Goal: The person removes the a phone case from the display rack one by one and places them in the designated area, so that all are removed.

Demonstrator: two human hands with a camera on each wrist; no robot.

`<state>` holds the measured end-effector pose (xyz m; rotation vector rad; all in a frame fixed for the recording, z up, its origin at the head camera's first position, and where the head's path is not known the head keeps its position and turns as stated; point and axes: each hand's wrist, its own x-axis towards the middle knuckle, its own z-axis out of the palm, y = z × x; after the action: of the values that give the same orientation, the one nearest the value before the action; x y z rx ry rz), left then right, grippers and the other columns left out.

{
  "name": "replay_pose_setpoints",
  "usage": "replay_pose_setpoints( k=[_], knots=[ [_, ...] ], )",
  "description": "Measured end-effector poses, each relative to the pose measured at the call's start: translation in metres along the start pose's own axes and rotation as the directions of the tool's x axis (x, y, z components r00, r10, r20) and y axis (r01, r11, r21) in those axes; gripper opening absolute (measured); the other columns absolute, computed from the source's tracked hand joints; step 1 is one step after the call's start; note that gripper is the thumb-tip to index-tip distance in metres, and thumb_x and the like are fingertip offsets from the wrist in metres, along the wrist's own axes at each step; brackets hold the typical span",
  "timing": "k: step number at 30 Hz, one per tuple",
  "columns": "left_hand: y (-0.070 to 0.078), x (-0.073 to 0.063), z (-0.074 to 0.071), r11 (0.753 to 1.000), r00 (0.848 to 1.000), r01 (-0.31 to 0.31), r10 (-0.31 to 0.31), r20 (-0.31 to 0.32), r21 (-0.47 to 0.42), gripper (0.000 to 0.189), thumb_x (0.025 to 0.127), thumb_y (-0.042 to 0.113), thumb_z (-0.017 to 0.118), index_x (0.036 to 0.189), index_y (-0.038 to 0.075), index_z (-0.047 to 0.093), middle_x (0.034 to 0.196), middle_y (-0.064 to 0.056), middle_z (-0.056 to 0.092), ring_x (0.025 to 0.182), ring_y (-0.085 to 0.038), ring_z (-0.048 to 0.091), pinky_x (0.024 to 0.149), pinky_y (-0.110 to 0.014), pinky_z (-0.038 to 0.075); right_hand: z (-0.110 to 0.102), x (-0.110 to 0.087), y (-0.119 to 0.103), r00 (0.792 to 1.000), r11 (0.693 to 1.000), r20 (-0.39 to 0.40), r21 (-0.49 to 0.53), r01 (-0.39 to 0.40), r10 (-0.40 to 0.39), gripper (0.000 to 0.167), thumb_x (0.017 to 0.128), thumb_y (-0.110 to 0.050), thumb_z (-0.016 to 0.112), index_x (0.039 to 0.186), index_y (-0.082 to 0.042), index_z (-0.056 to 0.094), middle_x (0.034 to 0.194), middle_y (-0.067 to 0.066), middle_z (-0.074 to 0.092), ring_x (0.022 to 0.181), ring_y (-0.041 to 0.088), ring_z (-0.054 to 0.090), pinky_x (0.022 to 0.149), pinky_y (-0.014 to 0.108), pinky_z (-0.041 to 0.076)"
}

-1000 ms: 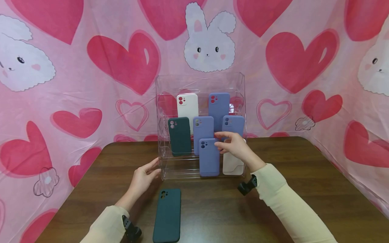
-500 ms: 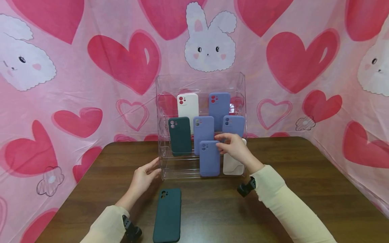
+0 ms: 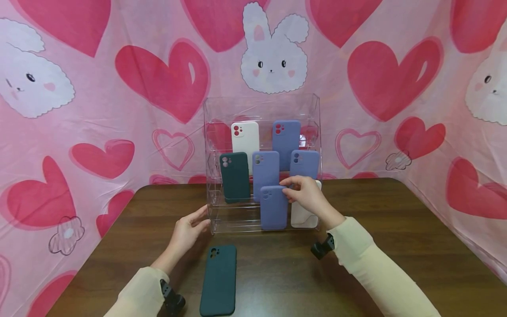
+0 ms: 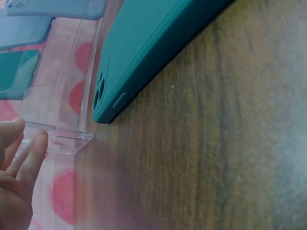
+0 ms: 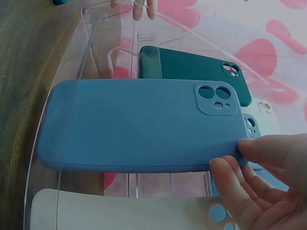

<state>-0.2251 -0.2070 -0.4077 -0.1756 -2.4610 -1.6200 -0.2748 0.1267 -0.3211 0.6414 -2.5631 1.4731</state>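
A clear tiered display rack [image 3: 233, 220] stands on the table and holds several phone cases. At the upper right corner of a lavender-blue phone case [image 3: 273, 211] in its front tier, my right hand [image 3: 310, 193] pinches between thumb and fingers; in the right wrist view this case [image 5: 139, 124] sits with its lower end behind the clear front lip. My left hand [image 3: 186, 233] touches the rack's lower left side with fairly straight fingers, which the left wrist view shows right at the clear wall [image 4: 62, 136]. A cream case [image 3: 303, 215] stands beside, partly hidden by my right hand.
Behind the front tier stand a dark green case [image 3: 234, 178], a white case [image 3: 245, 136] and several lavender-blue ones [image 3: 266, 171]. Another dark green case [image 3: 218, 281] lies on the wooden table [image 3: 285, 277] before the rack. A pink heart-patterned cloth [image 3: 158, 83] hangs behind.
The top of the lavender-blue front case has gone slightly down, its bottom end staying in place, and my right hand has moved down with it. My left hand has not moved.
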Motion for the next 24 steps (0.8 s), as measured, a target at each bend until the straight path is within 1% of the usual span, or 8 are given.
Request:
replay_pose_setpoints(
  k=[5, 11, 17, 21, 24],
  knots=[
    [0.0, 0.0, 0.0, 1.0, 1.0, -0.001, 0.001, 0.0, 0.008, 0.051, 0.082, -0.003, 0.065, 0.13, 0.006, 0.052, 0.124, -0.018, 0.054, 0.095, -0.029, 0.063, 0.073, -0.03, 0.053, -0.001, -0.001, 0.0, 1.0, 1.0, 0.0, -0.008, 0.021, -0.021, 0.021, 0.083, -0.001, 0.067, 0.103, 0.002, 0.067, 0.089, 0.012, 0.064, 0.062, 0.019, 0.062, 0.058, 0.03, 0.055],
    [0.001, 0.001, 0.0, 1.0, 1.0, 0.011, -0.011, 0.002, 0.005, 0.051, 0.082, -0.003, 0.065, 0.131, 0.006, 0.052, 0.125, -0.018, 0.054, 0.096, -0.03, 0.062, 0.073, -0.03, 0.053, -0.002, -0.002, -0.001, 0.999, 0.999, 0.007, -0.029, 0.037, -0.037, 0.021, 0.083, -0.003, 0.068, 0.104, 0.0, 0.068, 0.101, 0.014, 0.065, 0.069, 0.018, 0.063, 0.06, 0.029, 0.055],
    [0.002, 0.001, 0.001, 1.0, 1.0, 0.015, -0.015, -0.003, 0.001, 0.051, 0.082, -0.004, 0.065, 0.13, 0.006, 0.053, 0.125, -0.018, 0.054, 0.097, -0.03, 0.061, 0.073, -0.031, 0.053, -0.004, -0.004, -0.004, 0.998, 0.994, 0.003, -0.091, 0.062, -0.062, 0.02, 0.083, -0.008, 0.069, 0.102, -0.003, 0.069, 0.1, 0.011, 0.066, 0.074, 0.018, 0.061, 0.063, 0.029, 0.054],
    [0.002, 0.001, 0.001, 1.0, 1.0, 0.016, -0.016, -0.002, -0.001, 0.051, 0.082, -0.004, 0.065, 0.13, 0.006, 0.053, 0.125, -0.018, 0.054, 0.098, -0.03, 0.061, 0.073, -0.031, 0.053, -0.007, -0.004, -0.007, 0.996, 0.988, -0.025, -0.13, 0.084, -0.088, 0.019, 0.082, -0.009, 0.07, 0.1, -0.004, 0.071, 0.099, 0.01, 0.067, 0.074, 0.018, 0.06, 0.062, 0.029, 0.053],
    [0.002, 0.001, 0.001, 1.0, 1.0, 0.009, -0.009, -0.004, -0.005, 0.051, 0.082, -0.004, 0.065, 0.13, 0.005, 0.053, 0.124, -0.019, 0.054, 0.098, -0.031, 0.061, 0.073, -0.031, 0.053, -0.009, -0.003, -0.01, 0.993, 0.986, -0.05, -0.129, 0.101, -0.108, 0.018, 0.082, -0.009, 0.07, 0.099, -0.003, 0.071, 0.101, 0.011, 0.067, 0.074, 0.019, 0.06, 0.061, 0.029, 0.052]
  ],
)
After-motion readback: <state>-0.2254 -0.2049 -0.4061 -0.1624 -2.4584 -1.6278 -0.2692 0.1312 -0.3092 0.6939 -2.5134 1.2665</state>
